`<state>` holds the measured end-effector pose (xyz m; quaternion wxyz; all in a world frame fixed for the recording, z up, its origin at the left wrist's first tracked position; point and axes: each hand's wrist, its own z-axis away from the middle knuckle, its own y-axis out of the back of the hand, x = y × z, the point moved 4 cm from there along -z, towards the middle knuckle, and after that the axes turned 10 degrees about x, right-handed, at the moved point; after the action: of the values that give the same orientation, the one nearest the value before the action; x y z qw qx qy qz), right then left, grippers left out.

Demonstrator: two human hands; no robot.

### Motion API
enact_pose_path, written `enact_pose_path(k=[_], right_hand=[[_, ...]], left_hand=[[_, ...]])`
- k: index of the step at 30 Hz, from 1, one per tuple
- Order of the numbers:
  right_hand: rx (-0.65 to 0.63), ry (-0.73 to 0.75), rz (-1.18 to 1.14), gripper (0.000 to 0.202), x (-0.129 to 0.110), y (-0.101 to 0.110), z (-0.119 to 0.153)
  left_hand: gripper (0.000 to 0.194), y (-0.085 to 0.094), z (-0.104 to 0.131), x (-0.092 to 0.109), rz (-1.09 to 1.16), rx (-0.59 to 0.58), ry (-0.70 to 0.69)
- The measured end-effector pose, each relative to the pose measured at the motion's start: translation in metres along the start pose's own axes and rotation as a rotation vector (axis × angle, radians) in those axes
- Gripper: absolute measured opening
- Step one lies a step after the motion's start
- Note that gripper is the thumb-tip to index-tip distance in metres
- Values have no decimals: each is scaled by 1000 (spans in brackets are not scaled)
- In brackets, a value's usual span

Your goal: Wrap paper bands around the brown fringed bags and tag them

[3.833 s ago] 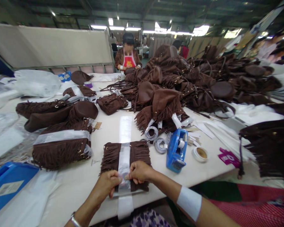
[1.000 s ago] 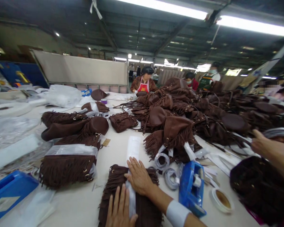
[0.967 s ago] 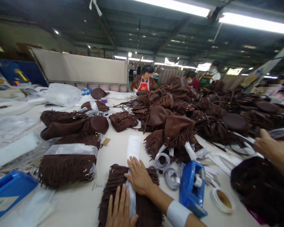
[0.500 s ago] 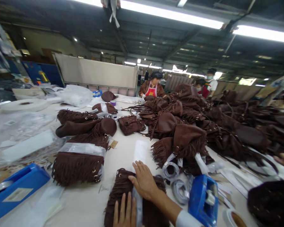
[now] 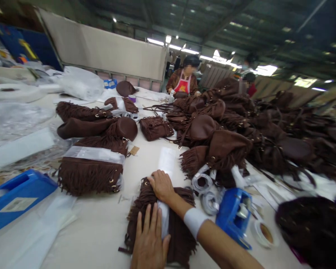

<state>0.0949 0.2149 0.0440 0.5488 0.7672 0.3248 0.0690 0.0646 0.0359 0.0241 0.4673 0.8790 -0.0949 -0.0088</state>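
A brown fringed bag [image 5: 182,224] lies before me, with a pale translucent plastic strip [image 5: 164,218] running along its middle. My left hand [image 5: 149,235] rests flat on the bag's near left part, fingers stretched and slightly spread, beside the strip. At the far end, my right hand [image 5: 162,186] bends its fingers over the bag's edge and the strip; its fingertips are partly hidden. A white band circles the right forearm. Just beyond the right hand lies a white sheet [image 5: 167,158]. To the left sits another fringed bag [image 5: 91,173] with a similar strip across it.
Blue tape dispensers [image 5: 232,213] [image 5: 19,198] stand right and left. A tape roll [image 5: 264,233] and coiled grey straps [image 5: 210,201] lie at right. Brown bags [image 5: 201,129] pile up beyond. Plastic sheets [image 5: 19,145] cover the left. A co-worker [image 5: 184,80] is across the table.
My view has tilted down. My right hand's fingers, stretched out before, now bend over the bag's far edge. More of my left hand shows, still flat on the bag.
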Motion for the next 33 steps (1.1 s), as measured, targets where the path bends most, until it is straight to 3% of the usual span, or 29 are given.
enact_pose_path(k=[4, 9, 12, 16, 21, 27, 33], right_hand=[[-9, 15, -27, 35, -1, 15, -3], [42, -47, -54, 42, 44, 77, 19], [6, -56, -75, 47, 64, 96, 48], [-41, -53, -92, 51, 65, 79, 80], [-89, -35, -70, 63, 67, 51, 92], [-35, -14, -60, 62, 80, 51, 94], [-47, -54, -105, 58, 71, 54, 101]], left_hand=[[61, 3, 3, -3, 81, -36, 51], [59, 17, -6, 1, 120, -101, 50], [58, 30, -21, 12, 126, -118, 11], [59, 31, -30, 39, 156, -137, -120], [61, 13, -17, 55, 128, -216, -132], [65, 13, -18, 60, 158, -247, -128], [62, 14, -10, 58, 115, -156, -143]])
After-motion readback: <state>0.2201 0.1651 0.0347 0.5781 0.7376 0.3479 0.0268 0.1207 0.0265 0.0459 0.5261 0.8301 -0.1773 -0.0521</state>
